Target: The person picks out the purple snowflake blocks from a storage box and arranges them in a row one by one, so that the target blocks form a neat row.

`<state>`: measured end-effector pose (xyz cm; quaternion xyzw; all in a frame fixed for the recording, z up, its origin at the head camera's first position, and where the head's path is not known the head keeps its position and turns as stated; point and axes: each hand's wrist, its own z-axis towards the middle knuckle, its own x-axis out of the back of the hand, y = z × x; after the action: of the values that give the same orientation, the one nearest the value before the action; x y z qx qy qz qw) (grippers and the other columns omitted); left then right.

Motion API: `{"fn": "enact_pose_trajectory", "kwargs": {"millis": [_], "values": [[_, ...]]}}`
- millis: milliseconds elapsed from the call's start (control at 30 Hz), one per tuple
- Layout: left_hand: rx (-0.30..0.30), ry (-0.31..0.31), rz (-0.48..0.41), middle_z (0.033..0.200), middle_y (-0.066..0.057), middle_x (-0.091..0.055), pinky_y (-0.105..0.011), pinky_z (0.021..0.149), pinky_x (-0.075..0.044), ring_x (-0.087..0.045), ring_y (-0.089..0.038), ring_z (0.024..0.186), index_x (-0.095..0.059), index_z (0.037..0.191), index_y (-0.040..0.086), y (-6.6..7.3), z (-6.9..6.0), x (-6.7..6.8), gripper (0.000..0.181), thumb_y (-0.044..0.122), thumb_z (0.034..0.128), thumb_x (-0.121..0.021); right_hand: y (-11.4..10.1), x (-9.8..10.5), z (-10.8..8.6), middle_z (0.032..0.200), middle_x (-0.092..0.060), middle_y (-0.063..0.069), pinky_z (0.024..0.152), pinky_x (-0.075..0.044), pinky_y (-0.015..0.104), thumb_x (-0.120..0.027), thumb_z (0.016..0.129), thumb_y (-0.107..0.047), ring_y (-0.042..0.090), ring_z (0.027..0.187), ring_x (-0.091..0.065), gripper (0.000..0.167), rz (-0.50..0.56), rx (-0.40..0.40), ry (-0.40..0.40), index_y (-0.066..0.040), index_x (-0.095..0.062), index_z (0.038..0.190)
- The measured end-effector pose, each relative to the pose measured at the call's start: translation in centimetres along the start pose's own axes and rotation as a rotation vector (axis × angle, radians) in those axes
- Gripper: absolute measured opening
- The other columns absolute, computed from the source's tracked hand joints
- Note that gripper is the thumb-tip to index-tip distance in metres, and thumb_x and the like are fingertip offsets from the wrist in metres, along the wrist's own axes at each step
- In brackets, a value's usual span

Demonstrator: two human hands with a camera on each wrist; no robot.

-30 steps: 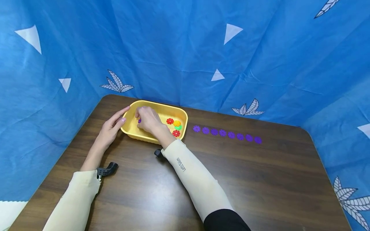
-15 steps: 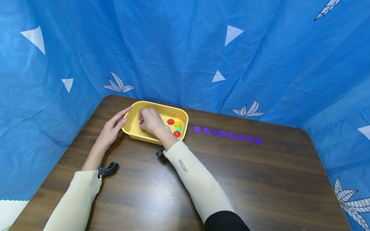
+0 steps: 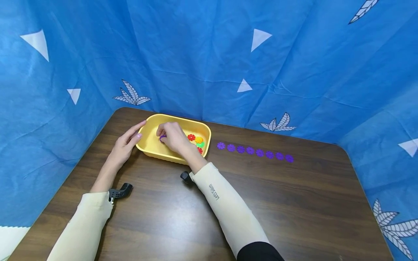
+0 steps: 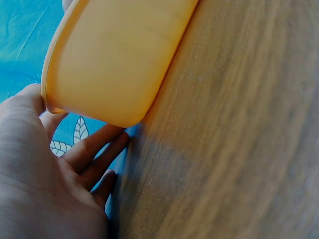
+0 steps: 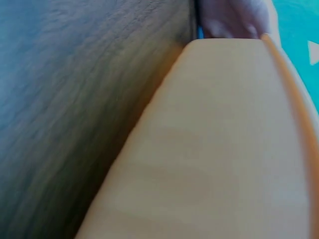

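Note:
Inside the yellow plastic basin (image 3: 151, 146), my right hand (image 3: 174, 137) pinches a purple notched plastic disc (image 3: 162, 138), partly hidden by the fingers. At the basin's left end my left hand (image 3: 125, 144) rests against the rim with fingers extended. In the left wrist view that hand (image 4: 60, 174) has its thumb by the rim and its fingers along the outer wall. Red discs (image 3: 191, 137), an orange disc (image 3: 199, 140) and a green disc (image 3: 200, 144) lie at the basin's right end. The right wrist view has only the basin's outer wall (image 5: 209, 139), and beyond it part of the left hand (image 5: 234, 20).
To the right of the basin several purple discs (image 3: 250, 150) lie flat in a row on the brown wooden table (image 3: 294, 203). A blue patterned curtain (image 3: 196, 58) hangs behind the table and at its sides.
My right hand has shifted slightly to the right inside the basin, with the purple disc at its fingers. The left hand stays at the basin's left end; the row of discs is unchanged.

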<state>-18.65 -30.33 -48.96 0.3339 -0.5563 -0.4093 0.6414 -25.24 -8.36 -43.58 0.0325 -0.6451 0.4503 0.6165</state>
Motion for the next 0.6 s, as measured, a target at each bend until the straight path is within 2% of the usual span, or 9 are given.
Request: {"fn": "enact_pose_trajectory", "kwargs": {"millis": [133,333,600], "values": [[-0.001,-0.002,0.015,0.169,0.004,-0.04,-0.003,0.109,-0.036,-0.037,-0.024,0.156,-0.043,0.162,0.034,0.0,0.0,0.0,0.049,0.034,0.1131,-0.049,0.6,1.0,-1.4,0.091,-0.078,0.004,0.076,-0.053,0.012,-0.077,0.093,0.002,0.01,0.083,-0.071,0.008,0.112,-0.034,0.088,-0.004,-0.079,0.098],[-0.007,0.012,0.035,0.168,0.005,-0.041,-0.001,0.107,-0.035,-0.039,-0.017,0.155,-0.045,0.161,0.036,0.1,0.0,0.3,0.048,0.033,0.1132,-0.049,1.8,1.6,-3.8,0.096,-0.08,0.003,0.078,-0.056,0.011,-0.08,0.09,0.003,0.008,0.086,-0.074,0.013,0.299,-0.067,0.24,-0.004,-0.08,0.101],[-0.025,-0.006,0.029,0.168,0.004,-0.043,-0.001,0.105,-0.036,-0.041,-0.007,0.151,-0.045,0.161,0.033,0.0,0.1,0.0,0.048,0.034,0.1133,-0.049,2.4,3.4,-6.2,0.097,-0.08,0.003,0.077,-0.06,0.014,-0.081,0.092,-0.002,0.009,0.09,-0.075,0.013,0.351,-0.097,0.402,-0.008,-0.08,0.104]]}}
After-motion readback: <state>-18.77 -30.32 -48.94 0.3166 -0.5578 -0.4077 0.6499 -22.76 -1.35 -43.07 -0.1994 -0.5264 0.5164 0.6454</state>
